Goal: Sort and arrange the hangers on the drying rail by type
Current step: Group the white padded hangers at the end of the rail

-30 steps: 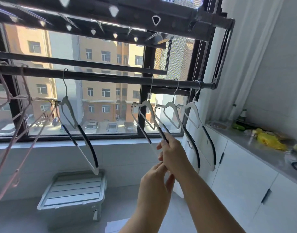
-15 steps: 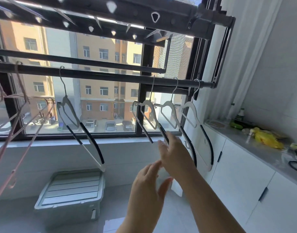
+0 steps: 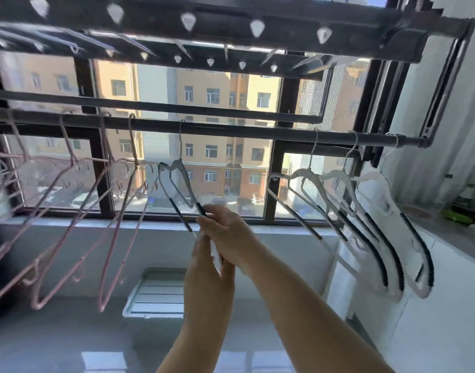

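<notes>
Head view: left hand [image 3: 208, 261], right hand [image 3: 227, 234] hold one of four white hangers [image 3: 178, 170].

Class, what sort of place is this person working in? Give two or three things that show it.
Probably a home laundry balcony: a drying rail hung with hangers runs across a big window, with white cabinets at the right and a storage box on the floor.

I'm seeing the drying rail [image 3: 231, 131] run across in front of the window [image 3: 225, 103]. Wire hangers [image 3: 69, 211] crowd its left end, and three broad-shouldered hangers [image 3: 365, 211] bunch at its right end. A lone hanger [image 3: 177, 179] hangs mid-rail between them. The right hand [image 3: 225, 235] and left hand [image 3: 206, 265] meet on its lower arm. A storage box [image 3: 155, 294] sits on the floor below, with a counter [image 3: 459, 238] beyond the rail's right end.
</notes>
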### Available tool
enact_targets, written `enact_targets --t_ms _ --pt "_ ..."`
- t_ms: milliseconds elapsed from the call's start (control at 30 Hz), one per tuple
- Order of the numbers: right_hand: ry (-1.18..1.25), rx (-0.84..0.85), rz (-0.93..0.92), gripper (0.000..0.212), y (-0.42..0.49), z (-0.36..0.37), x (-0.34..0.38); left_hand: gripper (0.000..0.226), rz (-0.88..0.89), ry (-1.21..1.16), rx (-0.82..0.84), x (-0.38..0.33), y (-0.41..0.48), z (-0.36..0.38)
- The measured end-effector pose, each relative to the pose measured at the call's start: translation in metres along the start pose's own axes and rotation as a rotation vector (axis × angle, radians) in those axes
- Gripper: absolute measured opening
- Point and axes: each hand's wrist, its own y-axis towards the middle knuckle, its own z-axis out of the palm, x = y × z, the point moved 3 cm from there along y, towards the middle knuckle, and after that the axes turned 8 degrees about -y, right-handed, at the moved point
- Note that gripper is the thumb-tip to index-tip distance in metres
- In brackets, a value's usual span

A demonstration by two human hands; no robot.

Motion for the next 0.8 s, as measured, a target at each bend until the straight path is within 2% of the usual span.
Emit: enact_targets --t_ms 167,300,500,800 --pt "0.141 -0.014 0.063 0.027 0.003 0.006 -0.005 0.057 0.035 -0.089 -0.008 0.003 -0.001 -0.006" --pt "0.212 -0.099 0.079 0.028 -0.001 0.000 -0.006 0.060 0.051 -0.109 0.072 0.001 0.001 0.000" --pt "0.195 -0.237 0.067 0.028 -0.012 -0.023 -0.020 0.061 0.100 -0.217 0.161 -0.011 -0.004 0.017" --pt "0.225 -0.328 0.116 0.026 -0.030 -0.056 -0.046 0.057 0.171 -0.283 0.258 -0.028 -0.017 0.044"
